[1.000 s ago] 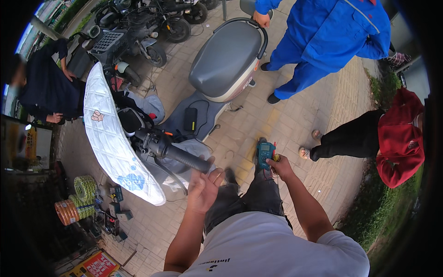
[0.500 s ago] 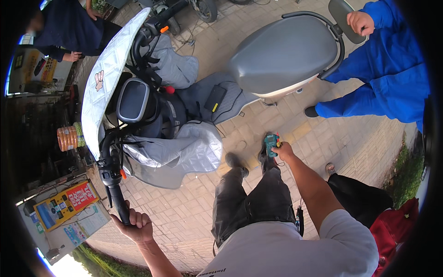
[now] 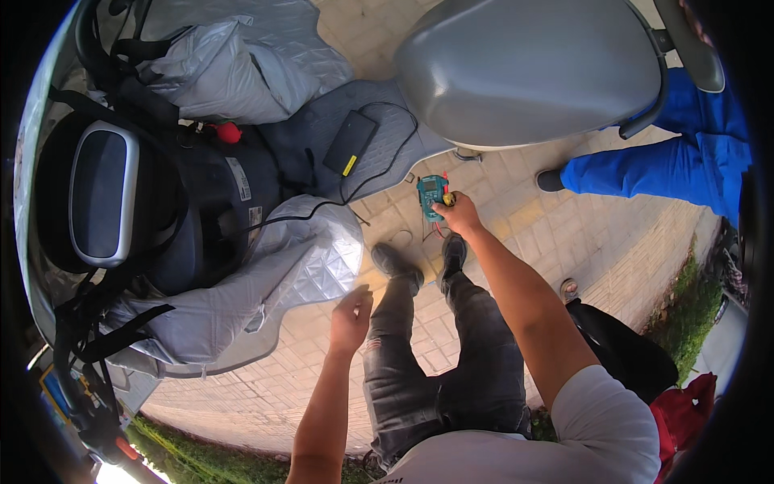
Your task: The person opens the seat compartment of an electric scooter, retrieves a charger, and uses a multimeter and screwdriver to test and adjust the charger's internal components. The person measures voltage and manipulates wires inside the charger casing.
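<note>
In my right hand [image 3: 458,213] is a teal multimeter [image 3: 430,189] with a small display; red and black test leads show beside it and hang below. Something small and yellow sits by the thumb. My left hand [image 3: 351,319] hangs free near the scooter's silver quilted leg cover [image 3: 322,250], its fingers loosely bent and holding nothing I can see. On the grey footboard [image 3: 399,133] of the electric scooter lies a black charger-like box [image 3: 351,143] with a yellow label. Its cable [image 3: 322,206] runs toward the scooter's front body [image 3: 214,202].
The grey scooter seat [image 3: 528,73] fills the upper middle. A person in blue trousers [image 3: 645,176] stands behind it. Handlebar parts [image 3: 85,387] are at lower left. Paving bricks [image 3: 492,181] lie underfoot. At lower right are black fabric [image 3: 633,347] and a red garment [image 3: 685,415].
My left hand has let go of the handlebar grip and moved right, in front of my legs. The multimeter is now nearer the footboard. My view has come closer to the scooter.
</note>
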{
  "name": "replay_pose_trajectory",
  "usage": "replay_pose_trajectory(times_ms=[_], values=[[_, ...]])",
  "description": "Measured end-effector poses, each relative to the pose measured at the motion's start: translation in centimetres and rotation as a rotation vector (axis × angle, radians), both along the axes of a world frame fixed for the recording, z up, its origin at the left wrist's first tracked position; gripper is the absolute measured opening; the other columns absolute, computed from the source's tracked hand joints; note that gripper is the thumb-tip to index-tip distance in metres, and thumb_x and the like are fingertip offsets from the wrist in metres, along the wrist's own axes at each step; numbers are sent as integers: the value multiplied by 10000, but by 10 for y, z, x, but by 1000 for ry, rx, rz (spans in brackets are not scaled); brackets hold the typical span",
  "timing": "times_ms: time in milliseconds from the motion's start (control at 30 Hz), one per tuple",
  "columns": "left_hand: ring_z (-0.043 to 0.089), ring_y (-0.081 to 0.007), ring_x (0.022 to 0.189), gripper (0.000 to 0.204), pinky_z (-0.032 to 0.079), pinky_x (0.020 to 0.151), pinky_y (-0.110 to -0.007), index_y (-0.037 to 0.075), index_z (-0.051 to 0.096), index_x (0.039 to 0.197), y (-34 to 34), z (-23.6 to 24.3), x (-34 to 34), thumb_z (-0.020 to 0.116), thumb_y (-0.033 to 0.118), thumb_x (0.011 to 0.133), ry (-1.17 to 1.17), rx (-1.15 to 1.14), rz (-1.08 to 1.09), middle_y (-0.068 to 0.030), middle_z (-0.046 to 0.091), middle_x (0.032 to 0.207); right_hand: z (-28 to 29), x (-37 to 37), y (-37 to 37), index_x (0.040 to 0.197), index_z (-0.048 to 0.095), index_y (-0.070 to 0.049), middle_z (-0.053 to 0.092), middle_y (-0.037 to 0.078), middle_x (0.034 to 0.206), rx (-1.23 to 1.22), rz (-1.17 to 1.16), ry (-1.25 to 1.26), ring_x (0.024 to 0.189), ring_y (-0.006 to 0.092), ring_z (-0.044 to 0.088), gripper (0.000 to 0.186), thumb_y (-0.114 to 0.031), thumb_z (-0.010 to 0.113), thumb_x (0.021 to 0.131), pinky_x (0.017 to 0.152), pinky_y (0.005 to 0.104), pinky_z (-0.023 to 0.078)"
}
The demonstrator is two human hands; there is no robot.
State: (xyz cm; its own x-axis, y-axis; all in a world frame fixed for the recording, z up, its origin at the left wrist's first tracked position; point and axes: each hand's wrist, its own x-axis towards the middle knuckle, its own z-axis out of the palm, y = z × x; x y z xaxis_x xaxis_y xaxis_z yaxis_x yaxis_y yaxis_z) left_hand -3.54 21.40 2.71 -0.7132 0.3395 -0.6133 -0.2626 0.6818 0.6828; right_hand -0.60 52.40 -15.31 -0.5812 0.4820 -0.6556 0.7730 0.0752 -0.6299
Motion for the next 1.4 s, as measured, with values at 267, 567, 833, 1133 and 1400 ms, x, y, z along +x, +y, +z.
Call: replay_pose_trajectory(times_ms=[267,567,833,1133,1400], values=[[388,-421,1314,521,308,1103,-468,42,541,1286,83,-216,-165,529,-68,776,930,-83,-4,-220,492,1379,-100,-97,6,958,632,40,672,71,814,-130,-209,486,717,127,590,287,-187,760,837,685,289,490],[347,-385,1392,449,286,1135,-443,84,688,1087,8,-236,-172,493,-105,730,815,279,-313,-190,459,1448,-104,-177,26,1012,633,63,686,137,833,139,-72,725,745,220,643,317,-189,735,849,731,325,503],[322,-456,1366,967,295,1119,-468,25,367,1453,82,-246,-193,840,378,688,935,-246,-199,-316,330,1470,-69,-129,4,1273,497,-3,595,230,1080,673,212,591,927,432,632,586,-291,725,817,760,490,533],[648,-323,1037,628,552,824,-483,-14,486,1352,74,-227,-186,631,414,916,7,289,303,-189,640,1186,-96,-107,-9,1309,523,-5,615,249,1191,167,781,610,1109,402,588,584,-293,701,832,948,444,468],[633,-289,1053,656,551,858,-468,21,411,1381,15,-273,-141,525,509,958,-256,494,585,-171,610,1199,-109,-130,-59,1436,366,53,535,285,1324,-82,858,803,1245,375,528,787,-292,712,818,1051,393,408]])
